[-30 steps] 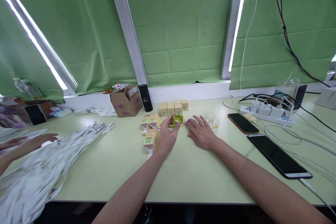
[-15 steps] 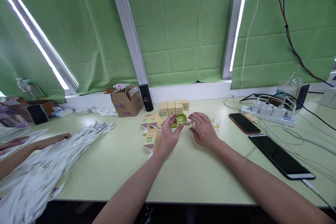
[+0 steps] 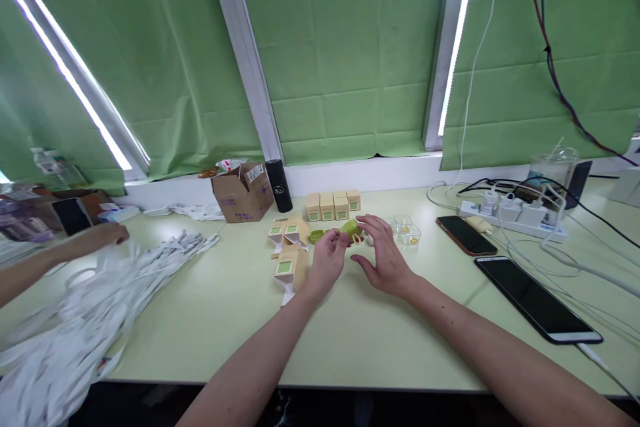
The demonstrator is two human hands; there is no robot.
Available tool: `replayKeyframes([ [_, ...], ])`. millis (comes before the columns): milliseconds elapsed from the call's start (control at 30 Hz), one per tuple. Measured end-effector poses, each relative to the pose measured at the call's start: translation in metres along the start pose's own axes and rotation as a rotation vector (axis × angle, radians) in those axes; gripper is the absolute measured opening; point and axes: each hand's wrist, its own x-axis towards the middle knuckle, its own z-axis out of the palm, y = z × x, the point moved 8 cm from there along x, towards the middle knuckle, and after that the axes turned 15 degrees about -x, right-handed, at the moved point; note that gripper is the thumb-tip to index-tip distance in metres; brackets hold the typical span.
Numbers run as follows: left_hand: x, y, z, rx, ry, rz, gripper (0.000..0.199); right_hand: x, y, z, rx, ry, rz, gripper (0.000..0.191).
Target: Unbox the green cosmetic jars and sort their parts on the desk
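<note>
A small green case [image 3: 350, 228] is pinched in the fingers of my left hand [image 3: 327, 259], turned on its side. My right hand [image 3: 384, 257] is just to its right, thumb apart from the fingers, fingertips at the case's upper edge. Another green piece [image 3: 317, 235] lies behind my left hand. Beside that hand are cardboard boxes with green labels [image 3: 293, 265], their flaps open. Small closed boxes [image 3: 327, 205] stand in a row farther back. Clear containers with small yellow items [image 3: 409, 233] sit beyond my right hand.
Two phones [image 3: 540, 297] [image 3: 465, 235], a power strip [image 3: 515, 217] and cables lie at the right. A brown carton [image 3: 243, 197] and black bottle [image 3: 279, 185] stand behind. At the left, another person's hand [image 3: 113, 233] is above white strips [image 3: 115, 300].
The green case has tipped onto its side in my left hand, and my right hand has come closer to it. The other person's hand has lifted from the white strips.
</note>
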Motion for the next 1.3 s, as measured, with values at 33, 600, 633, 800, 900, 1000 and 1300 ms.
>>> replayKeyframes([
  [33, 0.0, -0.001, 0.002, 0.007, -0.009, -0.012, 0.056, 0.0, -0.001, -0.001, 0.007, 0.005, 0.006, 0.069],
  [600, -0.006, -0.001, 0.007, 0.259, -0.077, 0.035, 0.05, -0.001, 0.011, 0.003, 0.146, -0.016, 0.249, 0.044],
  [633, -0.006, 0.004, 0.002, 0.302, -0.032, 0.085, 0.039, -0.002, 0.013, 0.003, 0.146, -0.023, 0.26, 0.044],
  [800, -0.009, 0.026, -0.004, 0.416, 0.041, 0.334, 0.032, -0.002, 0.016, 0.005, 0.158, -0.062, 0.267, 0.053],
  [900, -0.012, 0.03, 0.002, 0.463, -0.019, 0.4, 0.03, -0.002, 0.017, 0.006, 0.175, -0.072, 0.255, 0.055],
  [1000, -0.012, 0.036, 0.002, 0.484, -0.012, 0.436, 0.027, -0.004, 0.022, 0.007, 0.19, -0.04, 0.292, 0.051],
  [1300, -0.049, 0.149, 0.041, 0.128, -0.159, 0.403, 0.03, -0.005, 0.025, 0.008, 0.101, -0.073, 0.291, 0.047],
])
